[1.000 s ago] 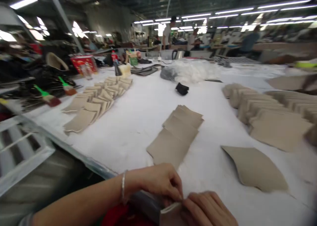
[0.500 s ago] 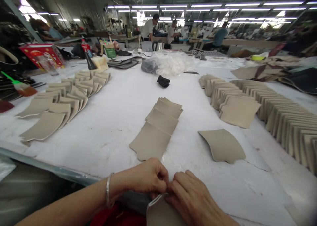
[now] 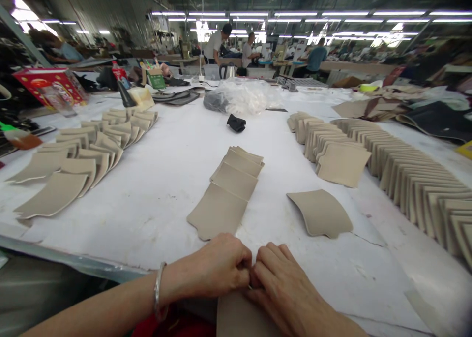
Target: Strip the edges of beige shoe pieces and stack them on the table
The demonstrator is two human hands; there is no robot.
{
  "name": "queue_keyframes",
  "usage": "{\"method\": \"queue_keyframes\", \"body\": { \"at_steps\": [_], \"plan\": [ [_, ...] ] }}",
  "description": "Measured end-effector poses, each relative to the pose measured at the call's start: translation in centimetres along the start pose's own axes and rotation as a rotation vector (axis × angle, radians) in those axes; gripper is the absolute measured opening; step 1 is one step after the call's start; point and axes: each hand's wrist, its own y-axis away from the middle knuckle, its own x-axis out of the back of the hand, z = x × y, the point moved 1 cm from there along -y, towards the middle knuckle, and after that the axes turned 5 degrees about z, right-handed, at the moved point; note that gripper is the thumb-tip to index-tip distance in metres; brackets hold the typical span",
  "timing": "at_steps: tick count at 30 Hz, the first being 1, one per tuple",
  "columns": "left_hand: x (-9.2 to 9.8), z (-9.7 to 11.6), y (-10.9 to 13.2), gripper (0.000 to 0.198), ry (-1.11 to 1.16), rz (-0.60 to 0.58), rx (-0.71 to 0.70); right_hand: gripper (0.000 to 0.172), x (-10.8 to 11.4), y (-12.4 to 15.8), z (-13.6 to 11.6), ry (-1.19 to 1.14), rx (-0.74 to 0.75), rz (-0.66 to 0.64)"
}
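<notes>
White-covered counter (image 3: 173, 169). Left hand (image 3: 224, 265) and right hand (image 3: 285, 290) meet, fingers pinched tight on far edge of beige panel (image 3: 236, 318); it lies just below them, both equally near, long axis cropped.

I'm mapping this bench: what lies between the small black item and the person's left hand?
In the head view, a row of overlapping beige pieces lies between the small black item and the left hand, on the white tabletop.

Hands (image 3: 224, 268): two
Bracelet (image 3: 158, 288): one
Held beige panel (image 3: 236, 318): one visible
Lone panel (image 3: 323, 214): one
Middle panel stack (image 3: 219, 209): one
Left panel rows (image 3: 55, 197): two
Right panel rows (image 3: 342, 166): two
Kettle (image 3: 230, 71): one
</notes>
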Motion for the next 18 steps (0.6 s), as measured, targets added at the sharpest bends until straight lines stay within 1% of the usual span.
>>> {"method": "queue_keyframes", "body": {
  "at_steps": [2, 4, 6, 8, 10, 13, 14, 16, 18],
  "plan": [
    [0.8, 0.2, -0.3, 0.013, -0.108, 0.038, -0.023, 0.028, 0.6, 0.2, -0.6, 0.055, 0.074, 0.053],
    [1.7, 0.3, -0.6, 0.014, -0.123, 0.038, -0.021, 0.030, 1.1, 0.5, -1.4, 0.099, 0.160, 0.127],
    [2.4, 0.4, -0.7, 0.013, -0.124, 0.006, -0.039, 0.030, 1.6, 0.9, -2.1, 0.106, 0.201, 0.159],
    [2.7, 0.5, -0.8, 0.013, -0.101, -0.049, -0.070, 0.029, 2.1, 1.2, -2.5, 0.069, 0.197, 0.144],
    [2.4, 0.5, -0.8, 0.012, -0.057, -0.116, -0.098, 0.026, 2.5, 1.1, -2.5, -0.007, 0.161, 0.112],
    [1.2, -0.1, -0.9, 0.013, 0.026, -0.208, -0.118, 0.021, 2.4, 1.0, -2.2, -0.143, 0.078, 0.060],
    [0.7, -0.4, -0.9, 0.014, 0.054, -0.228, -0.119, 0.020, 2.0, 1.1, -2.0, -0.196, 0.060, 0.063],
    [-0.1, -1.0, -0.5, 0.017, 0.102, -0.247, -0.110, 0.021, 1.1, 1.4, -1.8, -0.298, 0.040, 0.109],
    [-0.4, -1.5, 0.3, 0.020, 0.179, -0.259, -0.078, 0.022, 0.1, 2.0, -1.6, -0.363, 0.009, 0.155]
  ]
}}
